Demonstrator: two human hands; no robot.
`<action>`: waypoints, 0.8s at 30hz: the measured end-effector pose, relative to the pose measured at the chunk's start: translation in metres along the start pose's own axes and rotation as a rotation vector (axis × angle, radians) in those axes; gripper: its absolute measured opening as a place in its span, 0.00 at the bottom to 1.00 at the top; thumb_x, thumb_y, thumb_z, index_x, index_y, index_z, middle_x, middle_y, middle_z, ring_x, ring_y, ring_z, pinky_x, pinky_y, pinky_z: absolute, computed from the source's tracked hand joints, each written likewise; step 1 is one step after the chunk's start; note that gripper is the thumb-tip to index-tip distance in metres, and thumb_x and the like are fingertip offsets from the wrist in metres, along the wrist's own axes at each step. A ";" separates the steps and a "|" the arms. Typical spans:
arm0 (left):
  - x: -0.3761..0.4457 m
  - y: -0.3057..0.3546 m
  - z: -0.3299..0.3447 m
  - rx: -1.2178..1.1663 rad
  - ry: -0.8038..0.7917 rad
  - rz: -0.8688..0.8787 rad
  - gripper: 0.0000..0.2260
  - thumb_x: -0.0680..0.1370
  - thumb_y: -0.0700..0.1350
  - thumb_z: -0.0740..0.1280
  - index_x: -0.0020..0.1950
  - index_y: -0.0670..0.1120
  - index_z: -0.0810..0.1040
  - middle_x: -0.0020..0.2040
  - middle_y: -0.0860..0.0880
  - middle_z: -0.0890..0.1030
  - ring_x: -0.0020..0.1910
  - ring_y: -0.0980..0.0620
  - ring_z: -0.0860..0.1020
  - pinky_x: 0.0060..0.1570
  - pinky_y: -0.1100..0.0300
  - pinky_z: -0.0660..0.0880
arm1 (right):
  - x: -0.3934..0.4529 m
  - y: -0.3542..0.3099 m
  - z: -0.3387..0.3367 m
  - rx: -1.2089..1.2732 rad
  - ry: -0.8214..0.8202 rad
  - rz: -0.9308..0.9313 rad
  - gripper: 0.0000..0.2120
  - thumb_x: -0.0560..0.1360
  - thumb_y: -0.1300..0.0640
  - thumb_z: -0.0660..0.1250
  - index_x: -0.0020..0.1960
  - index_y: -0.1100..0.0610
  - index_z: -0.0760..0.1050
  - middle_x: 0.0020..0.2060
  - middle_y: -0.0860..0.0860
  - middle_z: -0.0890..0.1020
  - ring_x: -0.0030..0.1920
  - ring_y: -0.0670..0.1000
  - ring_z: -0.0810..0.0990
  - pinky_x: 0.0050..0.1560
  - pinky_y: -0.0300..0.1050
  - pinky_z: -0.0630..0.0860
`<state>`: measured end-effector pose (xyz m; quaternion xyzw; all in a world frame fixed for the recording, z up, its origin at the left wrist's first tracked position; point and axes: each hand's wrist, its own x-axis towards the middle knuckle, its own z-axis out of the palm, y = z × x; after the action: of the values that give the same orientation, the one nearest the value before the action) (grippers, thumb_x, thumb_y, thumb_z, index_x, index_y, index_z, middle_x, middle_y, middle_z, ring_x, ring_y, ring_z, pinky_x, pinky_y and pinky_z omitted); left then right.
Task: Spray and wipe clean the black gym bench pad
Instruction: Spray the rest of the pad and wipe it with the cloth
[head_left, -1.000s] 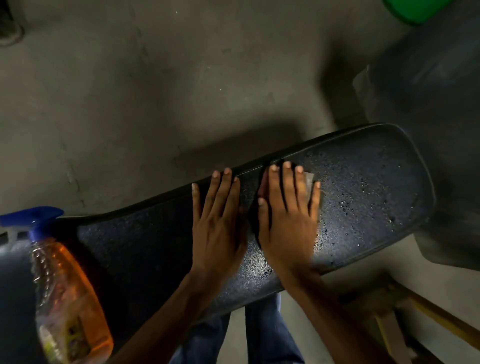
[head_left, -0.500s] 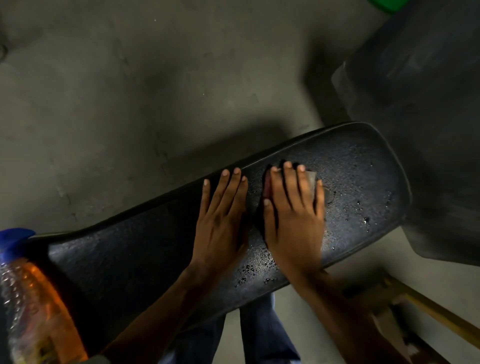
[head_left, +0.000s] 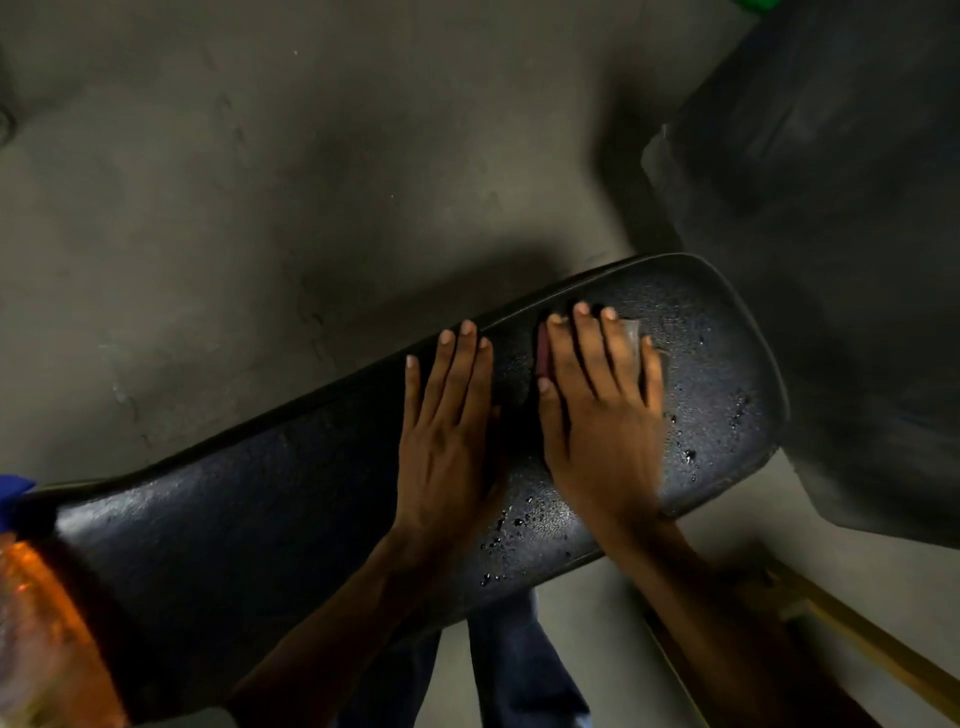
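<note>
Bench pad (head_left: 291, 519) under right hand (head_left: 602, 415) (cloth (head_left: 631, 332), perhaps).

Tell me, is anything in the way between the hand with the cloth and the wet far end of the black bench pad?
Nothing visible. The right hand presses a small cloth flat on the black textured bench pad; only droplets lie ahead. The left hand rests beside it.
</note>
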<state>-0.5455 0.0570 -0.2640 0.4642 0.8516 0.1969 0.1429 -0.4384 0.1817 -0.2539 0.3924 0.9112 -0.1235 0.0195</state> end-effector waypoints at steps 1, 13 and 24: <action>0.001 0.003 0.001 -0.006 -0.004 0.003 0.27 0.85 0.47 0.54 0.84 0.38 0.61 0.86 0.41 0.58 0.86 0.42 0.53 0.84 0.37 0.49 | 0.003 0.001 0.000 -0.007 -0.012 -0.045 0.28 0.88 0.46 0.50 0.87 0.50 0.57 0.87 0.51 0.60 0.88 0.55 0.54 0.86 0.64 0.53; 0.014 0.030 0.022 0.082 -0.024 0.065 0.27 0.86 0.48 0.57 0.84 0.40 0.61 0.86 0.42 0.57 0.87 0.43 0.51 0.82 0.33 0.54 | 0.016 0.067 -0.015 0.015 0.082 0.168 0.29 0.88 0.46 0.54 0.87 0.49 0.57 0.87 0.52 0.60 0.88 0.54 0.54 0.86 0.64 0.52; 0.015 0.039 0.026 0.093 0.009 0.050 0.27 0.85 0.48 0.61 0.83 0.41 0.64 0.86 0.41 0.60 0.86 0.42 0.55 0.83 0.33 0.50 | 0.041 0.083 -0.017 0.038 0.061 -0.097 0.27 0.87 0.44 0.55 0.85 0.48 0.63 0.85 0.50 0.66 0.86 0.54 0.60 0.85 0.61 0.55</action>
<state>-0.5136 0.0943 -0.2690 0.4905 0.8487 0.1624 0.1125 -0.4065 0.2698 -0.2601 0.3519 0.9268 -0.1296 -0.0217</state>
